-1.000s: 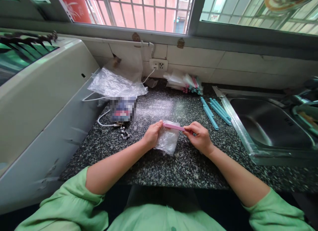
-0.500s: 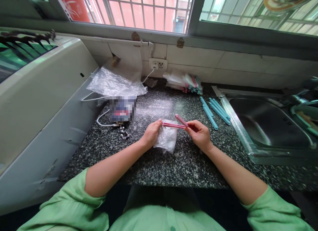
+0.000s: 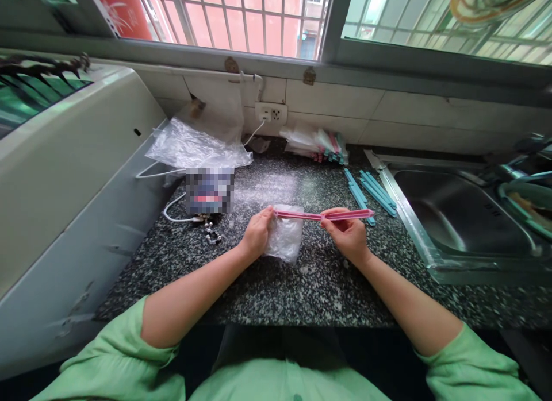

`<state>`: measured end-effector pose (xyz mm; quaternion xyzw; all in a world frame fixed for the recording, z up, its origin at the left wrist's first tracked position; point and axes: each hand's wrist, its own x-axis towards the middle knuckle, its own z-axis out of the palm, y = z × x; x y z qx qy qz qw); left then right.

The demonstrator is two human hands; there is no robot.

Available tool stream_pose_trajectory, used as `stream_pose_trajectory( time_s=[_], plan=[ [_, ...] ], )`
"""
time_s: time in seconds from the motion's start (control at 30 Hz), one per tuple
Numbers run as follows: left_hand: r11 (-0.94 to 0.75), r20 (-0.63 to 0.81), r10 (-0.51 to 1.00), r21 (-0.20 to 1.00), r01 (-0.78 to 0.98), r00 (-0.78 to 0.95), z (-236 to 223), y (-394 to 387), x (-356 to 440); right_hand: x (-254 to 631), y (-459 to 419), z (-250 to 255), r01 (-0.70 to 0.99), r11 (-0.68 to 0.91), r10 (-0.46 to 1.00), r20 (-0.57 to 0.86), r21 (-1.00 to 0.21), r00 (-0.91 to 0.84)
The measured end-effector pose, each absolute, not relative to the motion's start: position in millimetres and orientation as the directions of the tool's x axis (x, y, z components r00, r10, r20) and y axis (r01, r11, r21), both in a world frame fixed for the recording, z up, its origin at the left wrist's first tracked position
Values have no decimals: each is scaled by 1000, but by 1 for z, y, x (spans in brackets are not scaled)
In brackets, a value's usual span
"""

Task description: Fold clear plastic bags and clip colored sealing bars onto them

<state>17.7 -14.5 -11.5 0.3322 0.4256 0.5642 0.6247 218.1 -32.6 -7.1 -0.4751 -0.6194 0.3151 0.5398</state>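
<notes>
A pink bag sealing clip (image 3: 348, 215) is spread out nearly straight between my hands, over the counter. My right hand (image 3: 347, 235) pinches it around its middle, near the hinge, with one arm reaching out to the right. At the clip's left end, my left hand (image 3: 257, 233) is closed on the top edge of a small clear plastic bag (image 3: 283, 240) and the clip's tip. The bag's upper edge lies along the left arm of the clip. Fingers partly hide where bag and clip meet.
Several blue sealing clips (image 3: 377, 193) lie right of my hands, beside the metal sink (image 3: 448, 217). Bagged pink and blue clips (image 3: 317, 145) rest by the wall. Clear plastic bags (image 3: 190, 145), a blurred-out object (image 3: 209, 191) with a white cable, and a beaded charm (image 3: 213, 234) are left.
The clip's free arm has swung outward to the right, from angled up-left over the other arm to almost in line with it. Both hands keep their hold.
</notes>
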Motion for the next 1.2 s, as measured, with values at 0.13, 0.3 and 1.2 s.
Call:
stream_pose_trajectory(
  time_s=[0.13,0.3,1.2],
  plan=[
    [125,-136,991,902,-414,4,-12,-15,16,218,-34,-2,228,340,933,358,-913,43],
    [119,-130,992,901,-417,2,-10,-16,16,218,-36,2,136,318,945,324,-938,30],
    [194,-142,973,932,-307,184,-4,-23,18,230,-26,-1,251,333,906,382,-909,182]
  ],
)
